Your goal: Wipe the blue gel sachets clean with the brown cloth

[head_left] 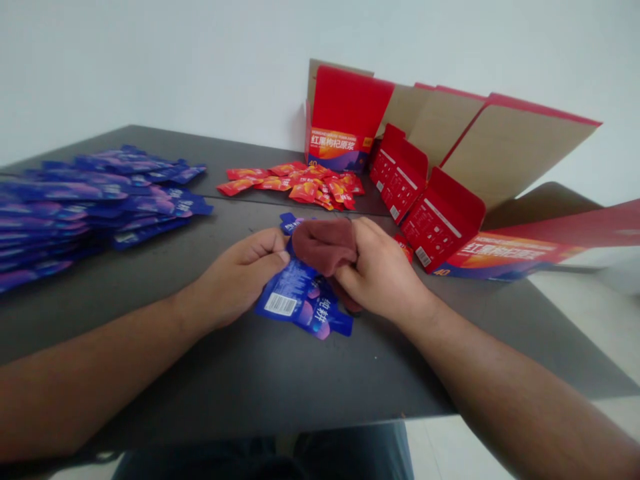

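Observation:
Near the middle of the dark table, my left hand [249,270] is closed, its thumb and fingers pinching the upper left edge of a blue pouch [285,293] with a white barcode. My right hand [383,267] is closed around a folded brown cloth [324,245], which lies against the pouch's upper part. Another blue pouch [325,310], marked with white characters and pink shapes, shows under the first one. The cloth and my fingers hide part of both pouches.
A large pile of blue pouches [100,200] covers the table's left side. Red-orange sachets [305,183] lie behind my hands. An open red carton [340,127] stands at the back, with more open cartons [440,213] at the right. The table's front edge [280,433] is close to my legs.

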Action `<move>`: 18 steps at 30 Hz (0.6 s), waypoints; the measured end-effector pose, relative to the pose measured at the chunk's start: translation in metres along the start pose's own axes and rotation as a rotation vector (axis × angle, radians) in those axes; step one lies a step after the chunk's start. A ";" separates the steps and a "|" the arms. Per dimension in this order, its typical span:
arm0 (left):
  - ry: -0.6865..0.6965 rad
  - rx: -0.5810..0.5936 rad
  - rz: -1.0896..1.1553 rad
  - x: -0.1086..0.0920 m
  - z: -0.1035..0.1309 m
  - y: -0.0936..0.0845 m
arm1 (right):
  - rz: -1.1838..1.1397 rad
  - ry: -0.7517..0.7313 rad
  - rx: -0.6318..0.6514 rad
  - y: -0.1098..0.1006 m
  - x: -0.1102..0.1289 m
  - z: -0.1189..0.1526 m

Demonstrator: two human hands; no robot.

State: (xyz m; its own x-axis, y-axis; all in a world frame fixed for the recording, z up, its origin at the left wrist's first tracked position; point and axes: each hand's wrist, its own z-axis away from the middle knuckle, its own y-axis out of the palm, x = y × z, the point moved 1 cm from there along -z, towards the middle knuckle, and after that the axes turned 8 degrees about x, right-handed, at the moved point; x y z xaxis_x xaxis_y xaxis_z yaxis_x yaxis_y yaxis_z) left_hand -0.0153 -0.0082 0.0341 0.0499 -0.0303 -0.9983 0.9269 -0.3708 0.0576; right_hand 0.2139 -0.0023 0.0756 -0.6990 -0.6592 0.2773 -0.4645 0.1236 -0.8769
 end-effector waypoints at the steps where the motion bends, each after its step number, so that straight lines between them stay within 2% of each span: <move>1: -0.003 0.005 -0.008 -0.001 0.000 0.000 | -0.015 -0.043 0.044 0.001 0.002 0.001; 3: 0.004 0.014 -0.033 -0.003 0.000 0.001 | -0.047 -0.139 0.151 0.002 0.006 0.003; 5: 0.009 0.010 -0.045 -0.006 0.000 0.002 | -0.053 -0.164 0.207 0.003 0.009 0.004; 10: -0.020 0.014 -0.019 -0.008 0.000 0.005 | 0.002 -0.002 0.010 -0.002 0.002 -0.001; 11: -0.019 0.011 -0.024 -0.008 0.000 0.006 | 0.001 -0.001 0.009 -0.002 0.002 -0.001; 15: -0.011 0.025 -0.042 -0.009 0.001 0.005 | -0.052 -0.127 0.211 0.001 0.008 0.002; 16: -0.007 0.025 -0.041 -0.009 0.000 0.005 | -0.059 -0.139 0.238 0.001 0.009 0.002; 18: -0.012 0.017 -0.034 -0.009 0.000 0.004 | -0.037 -0.094 0.198 0.001 0.007 0.002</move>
State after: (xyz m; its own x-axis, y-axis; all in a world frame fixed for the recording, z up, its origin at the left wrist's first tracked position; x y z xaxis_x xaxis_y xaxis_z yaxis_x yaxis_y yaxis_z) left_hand -0.0119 -0.0094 0.0430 0.0144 -0.0283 -0.9995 0.9215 -0.3876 0.0242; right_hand 0.2096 -0.0083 0.0761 -0.6256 -0.7276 0.2814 -0.3664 -0.0444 -0.9294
